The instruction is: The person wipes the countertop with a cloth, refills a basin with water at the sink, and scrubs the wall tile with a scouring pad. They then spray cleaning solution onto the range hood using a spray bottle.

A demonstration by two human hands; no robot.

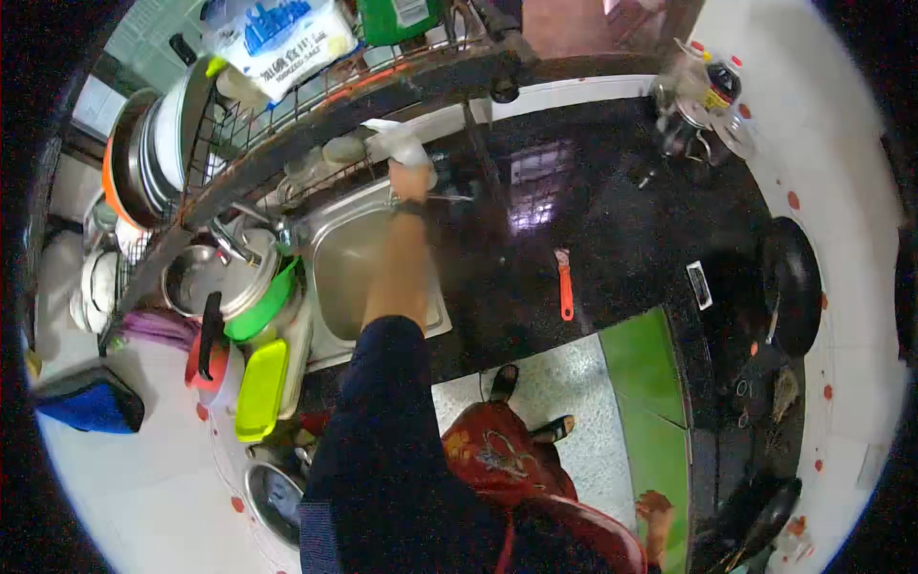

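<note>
My left hand point(411, 180) reaches over the far end of the steel sink point(359, 277), its fingers wrapped round a whitish object point(402, 146) whose exact kind is unclear. A wire rack stands just beyond that hand. At the lower right, my right hand point(656, 512) hangs low in front of the green cabinet point(645, 383); it is blurred and its finger shape cannot be made out. A red-handled peeler or knife point(565, 285) lies on the black counter point(612, 230), away from both hands.
Dishes point(172, 143) and a salt bag point(287, 48) sit on the upper rack. Pots and a lime tray point(261, 390) are left of the sink. Bottles point(724, 84) and glass jars stand at the upper right, and a black pan point(792, 287) lies at the right.
</note>
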